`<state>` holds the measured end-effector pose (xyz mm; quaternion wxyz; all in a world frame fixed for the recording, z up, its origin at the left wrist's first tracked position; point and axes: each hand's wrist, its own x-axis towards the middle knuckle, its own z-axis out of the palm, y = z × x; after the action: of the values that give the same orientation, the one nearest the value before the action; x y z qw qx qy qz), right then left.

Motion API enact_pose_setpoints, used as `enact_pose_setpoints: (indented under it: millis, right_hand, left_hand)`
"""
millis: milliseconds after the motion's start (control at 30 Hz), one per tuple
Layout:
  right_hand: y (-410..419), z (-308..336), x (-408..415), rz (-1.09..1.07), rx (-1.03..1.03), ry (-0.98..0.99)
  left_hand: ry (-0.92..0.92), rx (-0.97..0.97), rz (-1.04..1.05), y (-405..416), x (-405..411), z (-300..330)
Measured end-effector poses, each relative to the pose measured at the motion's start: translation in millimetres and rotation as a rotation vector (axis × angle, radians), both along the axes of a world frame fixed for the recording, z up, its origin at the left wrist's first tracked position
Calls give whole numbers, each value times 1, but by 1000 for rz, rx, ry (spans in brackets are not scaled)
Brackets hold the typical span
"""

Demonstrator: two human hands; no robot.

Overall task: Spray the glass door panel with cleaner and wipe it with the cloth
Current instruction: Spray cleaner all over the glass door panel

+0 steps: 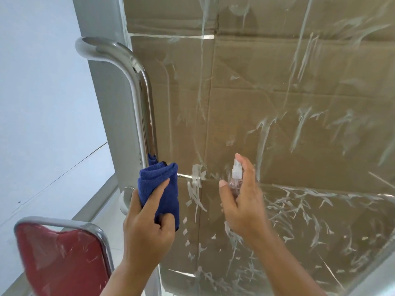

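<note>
Hands come first, nearest the camera. Left hand grips a folded blue cloth, soft and light, best kept bunched in the palm so a flat pad meets the glass. Right hand is wrapped round a small clear spray bottle, forefinger over its white nozzle; it looks light, rigid and possibly slick; its fill level is hidden. Beyond, the glass door panel, hard and breakable, carries white smears, with a steel pull handle at its left edge and brown cardboard behind.
</note>
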<state>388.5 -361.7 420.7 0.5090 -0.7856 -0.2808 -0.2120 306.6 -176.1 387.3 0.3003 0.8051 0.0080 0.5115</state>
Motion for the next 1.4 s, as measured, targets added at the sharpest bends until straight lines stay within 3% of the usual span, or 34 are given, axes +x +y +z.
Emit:
enact_pose_setpoints:
  millis: [167, 467, 667, 1067, 1400]
  right_hand:
    - [5, -28, 14, -70, 59, -160]
    - [24, -83, 45, -82, 117, -377]
    - [33, -114, 43, -71, 130, -491]
    - [43, -127, 44, -185, 162, -636]
    - [33, -136, 42, -319, 10, -631]
  left_hand:
    - [-112, 42, 10, 8, 13, -20]
    - [-216, 99, -167, 30, 36, -82]
    - [-130, 461, -92, 63, 45, -105]
    - [41, 350, 111, 56, 44, -127]
    - [10, 295, 54, 45, 30, -124]
